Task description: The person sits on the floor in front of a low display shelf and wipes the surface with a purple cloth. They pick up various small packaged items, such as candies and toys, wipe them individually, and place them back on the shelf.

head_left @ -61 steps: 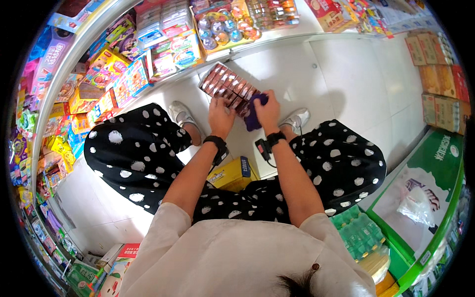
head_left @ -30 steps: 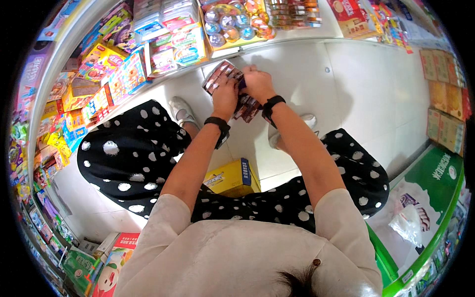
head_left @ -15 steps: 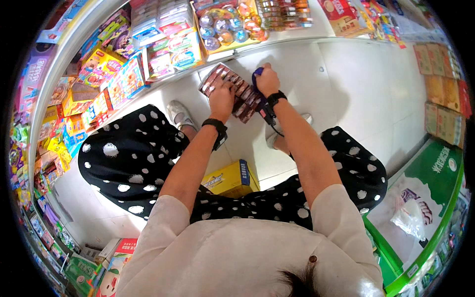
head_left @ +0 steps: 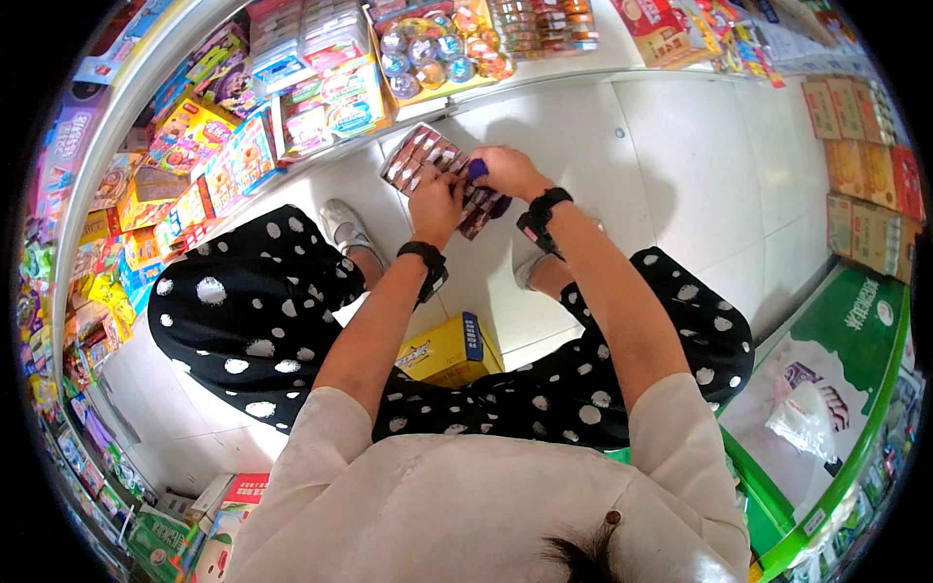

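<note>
Above the floor between my feet is a flat brown box (head_left: 416, 157) patterned with rows of small packets. My left hand (head_left: 434, 206) rests on its near side with curled fingers; what they pinch, if anything, is hidden. My right hand (head_left: 507, 172) is closed on a dark purple cloth (head_left: 476, 170), against the right side of the box. Part of the cloth shows below that hand, over the box's lower right end. Each wrist wears a black strap.
Shelves with snack boxes (head_left: 238, 155) curve along the left and far side. A tray of round capsules (head_left: 428, 53) stands there. A yellow carton (head_left: 447, 352) sits on the floor between my legs. Stacked boxes (head_left: 850, 165) and a green-edged display (head_left: 826, 389) are at the right.
My right hand has moved left and nearer, bringing the purple cloth onto the box beside my left hand. The left hand and box have barely shifted.
</note>
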Available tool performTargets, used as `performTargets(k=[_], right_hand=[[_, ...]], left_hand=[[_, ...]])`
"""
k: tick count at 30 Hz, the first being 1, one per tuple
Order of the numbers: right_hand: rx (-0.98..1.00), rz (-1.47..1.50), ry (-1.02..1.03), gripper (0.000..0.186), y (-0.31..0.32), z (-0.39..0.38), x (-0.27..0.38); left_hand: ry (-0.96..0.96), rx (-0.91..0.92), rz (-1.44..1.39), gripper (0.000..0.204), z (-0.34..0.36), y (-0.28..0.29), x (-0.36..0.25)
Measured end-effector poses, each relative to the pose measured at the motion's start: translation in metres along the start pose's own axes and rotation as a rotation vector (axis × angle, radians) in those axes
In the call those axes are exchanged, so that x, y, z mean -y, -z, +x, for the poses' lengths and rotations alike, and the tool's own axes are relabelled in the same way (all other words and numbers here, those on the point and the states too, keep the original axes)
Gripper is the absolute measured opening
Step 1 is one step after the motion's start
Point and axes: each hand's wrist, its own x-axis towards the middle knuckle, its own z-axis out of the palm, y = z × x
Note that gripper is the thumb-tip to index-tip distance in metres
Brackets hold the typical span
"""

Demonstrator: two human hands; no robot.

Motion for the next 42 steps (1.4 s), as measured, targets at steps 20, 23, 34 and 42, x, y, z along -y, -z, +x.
performTargets(k=[20,23,34,42], right_hand=[[-0.201,0.119,-0.319,0.045,-0.02,0.016,-0.041],[-0.205,0.087,-0.296,0.039,-0.007,0.006,-0.048],[0.059,0.229,-0.083,0.042,0.003,-0.012,-0.026],[0.119,-0.246,-0.169,0.043,-0.002,0.01,0.002]], left_hand=[[-0.018,0.004,-0.01,0.008,0.013,0.0,0.006],[-0.006,0.003,-0.033,0.012,0.007,-0.001,0.008],[-0.022,0.025,-0.071,0.014,-0.004,0.006,-0.015],[-0.005,0.028,-0.062,0.011,0.0,-0.002,-0.009]])
